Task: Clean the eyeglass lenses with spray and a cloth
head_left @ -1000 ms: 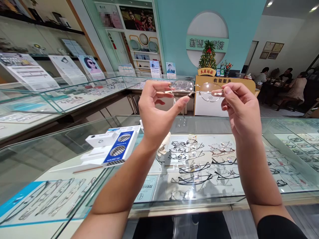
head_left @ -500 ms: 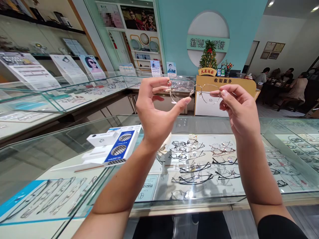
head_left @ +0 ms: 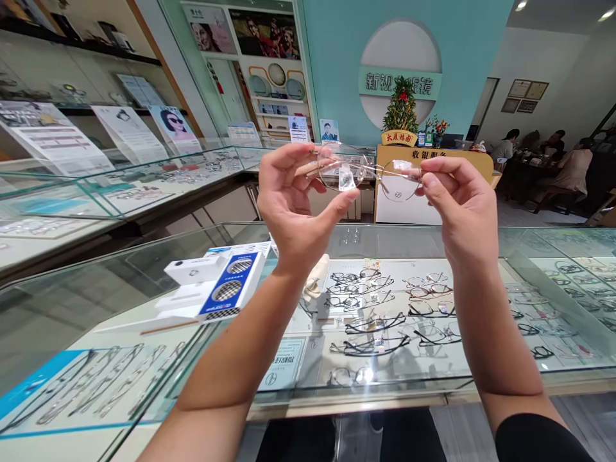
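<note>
A pair of thin metal-rimmed eyeglasses (head_left: 399, 200) is held up above the glass counter, its two clear lenses side by side. My left hand (head_left: 294, 208) grips the left end, fingers curled behind the rim and thumb at its lower edge. My right hand (head_left: 464, 215) pinches the right rim between thumb and fingers. A thin temple arm crosses behind the left lens, where a small pale patch (head_left: 345, 178) shows; whether it is a tag or a reflection, I cannot make out.
Below, a glass display counter (head_left: 380, 401) holds several rows of eyeglasses (head_left: 375, 346). White and blue boxes (head_left: 226, 289) stand at left, beside a crumpled cloth (head_left: 316, 279). More glass cases line the left side. A cashier desk (head_left: 433, 186) and seated people (head_left: 572, 170) are farther back.
Both hands have shifted slightly left with the eyeglasses, which have turned a little. A temple arm now lies across behind the lenses, and the pale patch has appeared in the left lens.
</note>
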A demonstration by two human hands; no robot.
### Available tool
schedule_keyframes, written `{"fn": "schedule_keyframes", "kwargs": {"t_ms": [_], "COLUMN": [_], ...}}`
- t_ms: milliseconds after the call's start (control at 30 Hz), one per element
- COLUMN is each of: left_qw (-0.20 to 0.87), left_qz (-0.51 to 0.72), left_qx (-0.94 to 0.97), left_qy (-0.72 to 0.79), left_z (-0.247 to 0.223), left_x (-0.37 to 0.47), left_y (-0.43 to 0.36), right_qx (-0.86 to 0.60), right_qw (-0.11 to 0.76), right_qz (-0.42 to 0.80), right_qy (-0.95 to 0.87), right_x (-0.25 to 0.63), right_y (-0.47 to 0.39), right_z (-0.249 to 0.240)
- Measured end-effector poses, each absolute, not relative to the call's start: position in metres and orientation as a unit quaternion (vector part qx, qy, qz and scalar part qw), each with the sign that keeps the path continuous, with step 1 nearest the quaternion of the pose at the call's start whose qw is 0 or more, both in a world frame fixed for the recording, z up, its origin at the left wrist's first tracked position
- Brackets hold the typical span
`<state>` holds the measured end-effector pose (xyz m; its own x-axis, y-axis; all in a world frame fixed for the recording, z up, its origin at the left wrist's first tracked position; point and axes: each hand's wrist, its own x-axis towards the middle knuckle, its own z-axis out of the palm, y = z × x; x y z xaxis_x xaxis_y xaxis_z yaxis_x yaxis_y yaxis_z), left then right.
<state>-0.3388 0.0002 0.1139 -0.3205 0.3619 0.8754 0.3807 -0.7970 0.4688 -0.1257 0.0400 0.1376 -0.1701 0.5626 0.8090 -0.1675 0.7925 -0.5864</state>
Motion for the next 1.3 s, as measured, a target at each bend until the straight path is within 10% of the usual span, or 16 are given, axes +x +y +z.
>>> {"fn": "schedule_keyframes", "kwargs": {"t_ms": [500, 967, 1300], "left_qw": [-0.018, -0.546, -0.449], "left_qz": [-0.752, -0.596, -0.597], "left_qx": [-0.559, -0.514, -0.590], "left_qy": [-0.349, -0.288, -0.306], "left_z": [0.114, 0.115, 0.108], "left_x": [-0.340, -0.338, -0.332], "left_y": [0.005, 0.002, 0.009], "right_qx": [-0.151, -0.105, -0.103], "right_qw": [0.594, 0.537, 0.560], "right_qz": [0.302, 0.068, 0.030], "right_qy": [-0.730, -0.834, -0.821], "right_x": [-0.124, -0.131, -0.132], "right_y": [0.043, 0.035, 0.039], "right_z": [0.134, 0.137, 0.133]}}
